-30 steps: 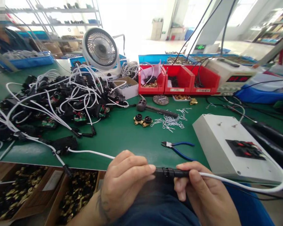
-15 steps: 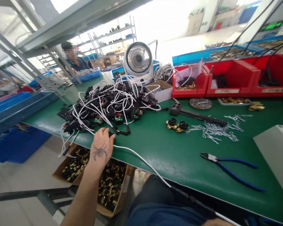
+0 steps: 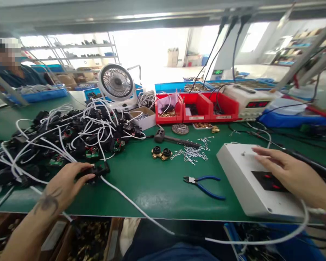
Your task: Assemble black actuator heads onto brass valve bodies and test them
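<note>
My left hand (image 3: 63, 185) is closed on a small black part (image 3: 93, 174) at the front edge of a heap of black assemblies (image 3: 70, 136), some with bare green circuit boards and white cables. From that part a white cable (image 3: 136, 199) runs over the table edge and across my lap, curving up on the right to my right wrist. My right hand (image 3: 282, 170) has its fingers stretched out over a light grey box (image 3: 235, 177) with a small toggle switch (image 3: 243, 153) and a black panel (image 3: 266, 181) showing red. Whether the fingertips touch the box I cannot tell.
Blue-handled pliers (image 3: 206, 185), a black hammer (image 3: 176, 139), two brass fittings (image 3: 161, 153) and a pile of wire clips (image 3: 191, 154) lie mid-table. Behind stand a fan (image 3: 118, 87), red bins (image 3: 197, 108) and a power supply (image 3: 247, 101). A co-worker (image 3: 13, 69) sits far left.
The view has swung right and levelled. My right hand has come up from the lower edge to over the grey box. My left hand stays at the heap's front, now visibly gripping the black part.
</note>
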Demonstrator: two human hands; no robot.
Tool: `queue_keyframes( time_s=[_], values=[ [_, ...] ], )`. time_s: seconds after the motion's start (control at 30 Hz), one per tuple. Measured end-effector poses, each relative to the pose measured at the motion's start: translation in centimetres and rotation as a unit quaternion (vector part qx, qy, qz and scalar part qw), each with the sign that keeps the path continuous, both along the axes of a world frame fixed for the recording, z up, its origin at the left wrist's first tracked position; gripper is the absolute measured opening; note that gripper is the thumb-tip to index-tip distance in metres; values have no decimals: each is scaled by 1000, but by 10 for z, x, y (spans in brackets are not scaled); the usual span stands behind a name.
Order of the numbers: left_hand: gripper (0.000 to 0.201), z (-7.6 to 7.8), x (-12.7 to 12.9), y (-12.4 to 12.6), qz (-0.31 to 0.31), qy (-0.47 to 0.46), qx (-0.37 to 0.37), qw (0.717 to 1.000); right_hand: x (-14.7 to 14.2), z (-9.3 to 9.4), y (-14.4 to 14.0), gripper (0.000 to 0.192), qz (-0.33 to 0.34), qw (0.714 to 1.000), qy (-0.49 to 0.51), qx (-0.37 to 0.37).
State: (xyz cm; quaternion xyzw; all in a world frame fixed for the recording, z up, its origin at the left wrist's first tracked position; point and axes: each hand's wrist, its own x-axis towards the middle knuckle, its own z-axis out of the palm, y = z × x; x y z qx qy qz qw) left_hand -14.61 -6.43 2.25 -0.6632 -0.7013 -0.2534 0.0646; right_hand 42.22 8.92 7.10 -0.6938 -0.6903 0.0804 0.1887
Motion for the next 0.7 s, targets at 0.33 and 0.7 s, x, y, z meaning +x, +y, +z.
queue_keyframes(
  time_s=[0.33,0.7],
  values=[
    [26,-16,141,34,-225,-73,-54,970,-5,-9,8,70,58,997,-10,-52],
    [16,-27,166,11,-103,-219,-140,960,-12,-6,1,49,47,999,11,-17]
  ],
)
